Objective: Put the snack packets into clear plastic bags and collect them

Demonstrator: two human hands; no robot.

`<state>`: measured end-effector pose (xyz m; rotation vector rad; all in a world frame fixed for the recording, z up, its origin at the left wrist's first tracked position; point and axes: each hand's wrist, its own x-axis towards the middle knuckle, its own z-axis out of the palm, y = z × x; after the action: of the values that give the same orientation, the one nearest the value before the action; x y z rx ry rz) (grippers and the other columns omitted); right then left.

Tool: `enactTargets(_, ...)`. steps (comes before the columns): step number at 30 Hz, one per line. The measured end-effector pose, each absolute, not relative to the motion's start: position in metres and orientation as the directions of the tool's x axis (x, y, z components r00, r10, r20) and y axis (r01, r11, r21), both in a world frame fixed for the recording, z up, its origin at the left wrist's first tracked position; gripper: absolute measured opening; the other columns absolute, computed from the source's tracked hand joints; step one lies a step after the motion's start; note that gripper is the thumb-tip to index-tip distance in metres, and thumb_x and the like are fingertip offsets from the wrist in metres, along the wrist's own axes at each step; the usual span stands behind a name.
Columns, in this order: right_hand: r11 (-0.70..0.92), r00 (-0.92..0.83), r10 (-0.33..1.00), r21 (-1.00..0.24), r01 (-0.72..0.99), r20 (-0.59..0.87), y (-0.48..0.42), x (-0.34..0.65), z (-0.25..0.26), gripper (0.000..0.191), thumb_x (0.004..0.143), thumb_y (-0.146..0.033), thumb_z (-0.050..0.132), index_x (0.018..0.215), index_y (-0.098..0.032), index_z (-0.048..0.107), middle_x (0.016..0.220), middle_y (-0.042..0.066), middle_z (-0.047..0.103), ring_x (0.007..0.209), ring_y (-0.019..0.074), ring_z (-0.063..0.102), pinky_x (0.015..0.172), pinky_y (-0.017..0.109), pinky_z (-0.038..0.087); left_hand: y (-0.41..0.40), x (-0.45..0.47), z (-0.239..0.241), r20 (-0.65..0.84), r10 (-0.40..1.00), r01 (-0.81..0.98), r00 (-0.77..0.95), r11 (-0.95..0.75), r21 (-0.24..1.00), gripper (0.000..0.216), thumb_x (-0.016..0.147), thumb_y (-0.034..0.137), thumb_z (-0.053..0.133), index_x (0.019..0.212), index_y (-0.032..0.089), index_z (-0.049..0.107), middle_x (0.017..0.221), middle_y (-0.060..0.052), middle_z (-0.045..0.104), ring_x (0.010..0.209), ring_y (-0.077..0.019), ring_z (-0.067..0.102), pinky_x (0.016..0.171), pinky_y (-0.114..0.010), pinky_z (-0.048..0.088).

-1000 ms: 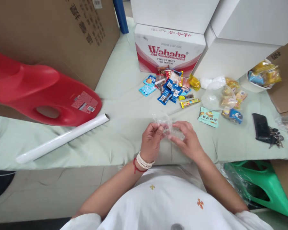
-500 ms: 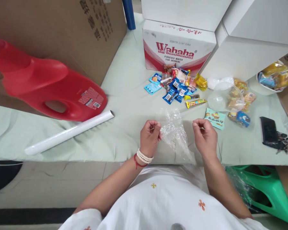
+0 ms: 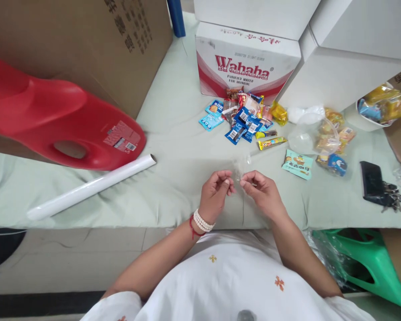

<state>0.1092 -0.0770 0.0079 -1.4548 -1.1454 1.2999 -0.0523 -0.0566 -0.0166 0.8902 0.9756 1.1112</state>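
My right hand pinches crumpled clear plastic film, which sticks up past the fingertips above the table. My left hand, with a beaded bracelet on the wrist, is just left of it. Its fingers curl in to the thumb, and I cannot make out what is between them. Beyond the hands lies a pile of small wrapped snacks, some in blue packets. A yellow stick packet lies at the pile's near edge. To the right is a mint-green snack packet.
A white Wahaha box stands behind the snacks. At left are a red jug, a white tube and a big brown carton. On the right sit a clear bowl, a filled white tub, a black case and keys.
My right hand has moved left, close to my left hand. The clear plastic, earlier spread and hanging from my left hand, is now gathered small in my right fingers.
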Motion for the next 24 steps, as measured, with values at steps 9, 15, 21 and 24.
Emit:
enactTargets(9, -0.249, 0.083, 0.967, -0.965, 0.082, -0.242, -0.078, 0.106, 0.008, 0.03, 0.082, -0.048, 0.08, 0.088, -0.019, 0.073, 0.073, -0.002, 0.062, 0.063, 0.0111, 0.047, 0.06, 0.025, 0.038, -0.055, -0.05, -0.015, -0.17, 0.967, -0.066, 0.188, 0.185, 0.981, 0.034, 0.083, 0.051, 0.077, 0.085, 0.019, 0.065, 0.082, -0.001, 0.063, 0.073, -0.0124, 0.058, 0.062, -0.024, 0.044)
enactTargets(15, -0.223, 0.175, 0.951, -0.958, -0.183, -0.255, -0.082, 0.118, 0.01, 0.026, 0.078, -0.042, 0.085, 0.086, -0.022, 0.071, 0.08, -0.002, 0.064, 0.068, 0.0104, 0.052, 0.064, 0.023, 0.045, -0.054, -0.055, -0.016, -0.272, 0.932, -0.308, 0.24, 0.339, 0.889, 0.045, 0.077, 0.058, 0.082, 0.081, 0.02, 0.058, 0.073, 0.003, 0.06, 0.067, -0.0099, 0.056, 0.062, -0.023, 0.047)
enactTargets(21, -0.194, 0.285, 0.883, -0.843, -0.501, -0.373, -0.085, 0.129, 0.018, 0.039, 0.071, -0.043, 0.09, 0.086, -0.024, 0.059, 0.091, -0.001, 0.066, 0.082, 0.0142, 0.064, 0.066, 0.025, 0.058, -0.042, -0.065, -0.012, -0.493, 0.854, -0.602, 0.165, 0.483, 0.636, 0.045, 0.074, 0.04, 0.085, 0.086, 0.024, 0.044, 0.082, 0.005, 0.065, 0.08, -0.0142, 0.07, 0.074, -0.031, 0.061)
enactTargets(24, -0.247, 0.274, 0.848, -0.796, -0.553, -0.454, -0.084, 0.134, 0.011, 0.045, 0.063, -0.039, 0.093, 0.085, -0.023, 0.057, 0.076, -0.003, 0.06, 0.062, 0.0097, 0.056, 0.049, 0.018, 0.05, -0.028, -0.073, -0.014, -0.556, 0.831, -0.597, 0.032, 0.462, 0.656, 0.036, 0.079, 0.029, 0.076, 0.087, 0.024, 0.042, 0.072, 0.009, 0.057, 0.055, -0.0059, 0.057, 0.051, -0.016, 0.046)
